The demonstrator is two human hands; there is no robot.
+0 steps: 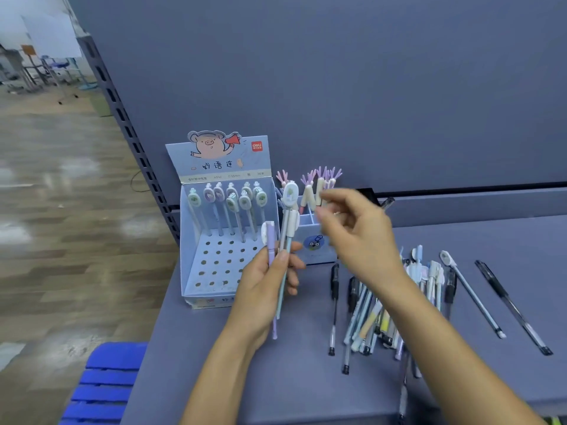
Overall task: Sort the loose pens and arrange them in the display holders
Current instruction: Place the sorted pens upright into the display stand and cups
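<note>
On the table [276, 378], toward its back edge, the pig-printed display box [196, 259] has about ten charm-topped pens [233, 204] standing in its rear holes, while the front rows of holes are bare. Just beside it, a small holder [310, 243] carries a few antler-topped pens [308, 191]. The left hand [264, 280] grips a small bunch of pens [288, 216] upright, fingers curled round the barrels, just in front of the box. The right hand [359, 237] hovers at the antler-topped pens. Its fingertips look drawn together near one, but blur hides whether they hold it. A sizeable pile of loose pens [374, 317] lies to the right, with two black pens [512, 305] apart from it. I judge the sorting less than half done.
</note>
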